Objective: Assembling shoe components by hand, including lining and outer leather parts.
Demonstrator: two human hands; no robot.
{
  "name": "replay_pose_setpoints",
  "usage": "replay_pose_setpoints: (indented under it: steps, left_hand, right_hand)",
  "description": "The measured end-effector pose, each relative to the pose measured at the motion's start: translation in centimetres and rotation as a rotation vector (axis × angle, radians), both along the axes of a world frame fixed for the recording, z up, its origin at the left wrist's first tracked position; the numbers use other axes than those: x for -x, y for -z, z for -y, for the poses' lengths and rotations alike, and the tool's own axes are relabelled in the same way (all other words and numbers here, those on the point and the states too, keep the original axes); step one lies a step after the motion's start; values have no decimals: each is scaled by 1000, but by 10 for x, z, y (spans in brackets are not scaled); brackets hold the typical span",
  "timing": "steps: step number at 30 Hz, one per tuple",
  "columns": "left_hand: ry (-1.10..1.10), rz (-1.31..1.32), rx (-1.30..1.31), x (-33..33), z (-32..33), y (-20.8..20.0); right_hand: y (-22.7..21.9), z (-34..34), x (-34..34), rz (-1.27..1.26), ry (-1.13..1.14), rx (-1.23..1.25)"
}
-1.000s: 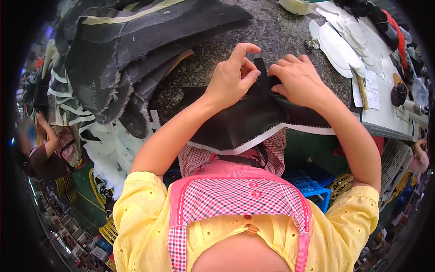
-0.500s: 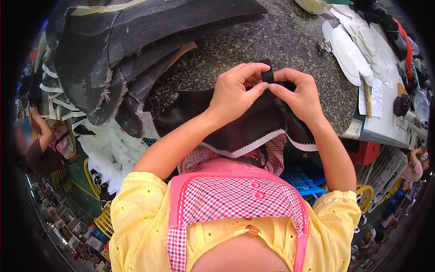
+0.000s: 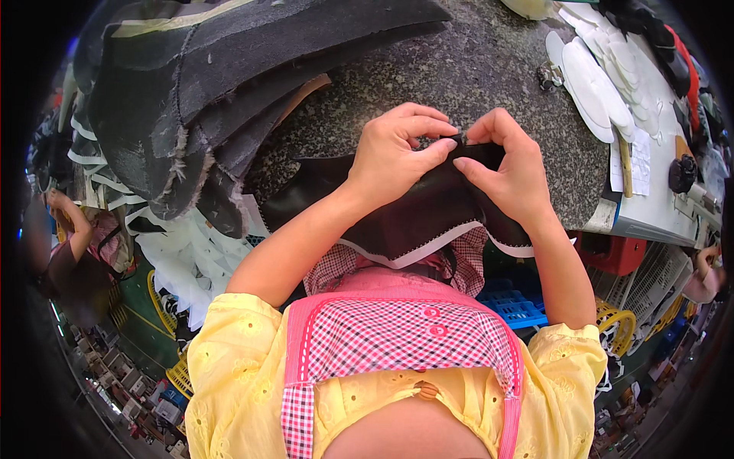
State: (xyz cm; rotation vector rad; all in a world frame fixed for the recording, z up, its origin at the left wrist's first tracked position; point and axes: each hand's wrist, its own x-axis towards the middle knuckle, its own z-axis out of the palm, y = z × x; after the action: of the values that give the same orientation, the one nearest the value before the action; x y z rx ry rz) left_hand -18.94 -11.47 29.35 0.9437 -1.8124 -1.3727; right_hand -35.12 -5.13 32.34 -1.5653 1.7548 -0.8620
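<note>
Under left hand [image 3: 399,153], pinching edge, and right hand [image 3: 508,161], half-open: black piece [image 3: 401,218].

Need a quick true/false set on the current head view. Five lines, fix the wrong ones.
1. The left hand is at the far edge of the black smooth-faced sheet piece. True.
2. The right hand's thumb and forefinger are pressed tip to tip. False: a gap shows between the tips on the right hand.
3. The white edging runs along the sheet piece's side nearest the body. True.
4. The stacked dark fabric pieces lie to the right of both hands. False: the stacked dark fabric pieces lie to the left.
5. White insole-shaped pieces lie to the right of both hands. True.
</note>
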Motion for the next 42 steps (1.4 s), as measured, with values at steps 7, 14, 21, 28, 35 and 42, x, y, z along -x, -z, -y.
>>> replay_pose_setpoints:
  steps: [7, 14, 21, 28, 35, 42]
  left_hand:
    - [64, -46, -368, 0, 4, -4]
    - [83, -84, -596, 0, 10, -8]
    - [98, -93, -647, 2, 12, -8]
    - [89, -102, -662, 1, 14, -7]
    - [79, -173, -737, 0, 16, 1]
    - [107, -167, -688, 3, 11, 5]
  right_hand:
    - [-5, 2, -1, -71, -7, -50]
    - [-9, 5, 2, -52, -61, -139]
    - [-9, 4, 4, -83, -89, -136]
    - [-8, 11, 5, -32, -90, -203]
    - [8, 15, 11, 164, -102, -286]
    - [7, 13, 14, 232, -92, -305]
